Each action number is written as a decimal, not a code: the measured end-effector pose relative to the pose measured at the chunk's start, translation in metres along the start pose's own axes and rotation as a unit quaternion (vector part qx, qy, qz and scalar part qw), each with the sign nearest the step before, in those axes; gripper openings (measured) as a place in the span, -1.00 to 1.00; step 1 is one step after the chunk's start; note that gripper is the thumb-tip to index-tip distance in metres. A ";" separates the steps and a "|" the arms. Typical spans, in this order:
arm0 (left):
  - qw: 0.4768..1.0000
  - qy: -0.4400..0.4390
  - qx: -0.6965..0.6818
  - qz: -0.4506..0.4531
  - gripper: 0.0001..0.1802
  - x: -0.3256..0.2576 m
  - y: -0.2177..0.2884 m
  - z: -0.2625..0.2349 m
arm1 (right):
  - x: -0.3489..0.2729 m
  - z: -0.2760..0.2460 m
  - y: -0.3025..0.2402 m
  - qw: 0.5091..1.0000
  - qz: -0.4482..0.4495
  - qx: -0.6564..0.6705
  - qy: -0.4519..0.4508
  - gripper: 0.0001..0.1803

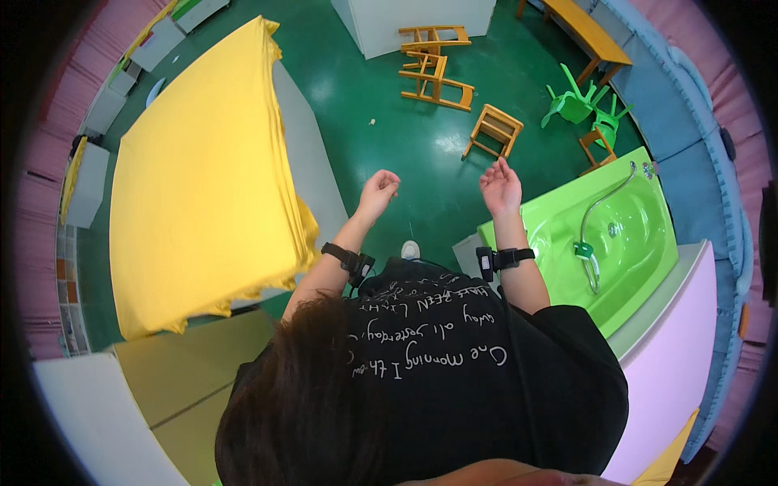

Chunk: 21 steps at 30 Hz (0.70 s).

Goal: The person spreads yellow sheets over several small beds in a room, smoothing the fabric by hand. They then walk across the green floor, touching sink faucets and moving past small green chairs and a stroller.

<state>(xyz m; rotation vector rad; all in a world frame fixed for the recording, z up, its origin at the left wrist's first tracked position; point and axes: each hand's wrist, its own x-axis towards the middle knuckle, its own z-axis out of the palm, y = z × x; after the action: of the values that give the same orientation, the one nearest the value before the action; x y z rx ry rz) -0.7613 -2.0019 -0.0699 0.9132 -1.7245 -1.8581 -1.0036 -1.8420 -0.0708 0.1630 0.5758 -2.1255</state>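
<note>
The wooden chair [496, 128] lies ahead of your nearer right hand [502, 190], loosely open; your left hand [378, 194] half-curls; both look empty

Floor [369, 89]: glossy green, catching the light over there ahead of me.
On it, ahead: small wooden chairs [438, 68] lying in a cluster, one wooden chair [496, 130] apart from them.
On it, far right: bright green chairs [571, 107] near a long wooden bench [587, 31].
Also on it: a tiny pale scrap [372, 121].
Table [301, 138], left: draped in rumpled yellow cloth [198, 170].
</note>
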 end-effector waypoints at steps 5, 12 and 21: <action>0.996 0.077 -0.035 -0.027 -0.94 0.090 0.007 -0.040 | 0.086 0.052 -0.031 0.998 -0.063 0.006 -0.022 -0.87; 0.985 0.026 -0.064 -0.156 -0.93 0.215 0.023 -0.036 | 0.125 0.017 -0.121 0.963 -0.208 0.171 -0.029 -0.87; 0.984 -0.059 -0.054 -0.158 -0.92 0.435 0.056 -0.001 | 0.123 -0.016 -0.175 0.849 -0.428 0.296 0.093 -0.81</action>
<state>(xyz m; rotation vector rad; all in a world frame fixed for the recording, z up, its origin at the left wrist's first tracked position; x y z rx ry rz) -1.0642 -2.3181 -0.0873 1.1060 -1.5984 -2.2262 -1.2178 -1.8412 -0.0647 0.5397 0.0432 -3.1495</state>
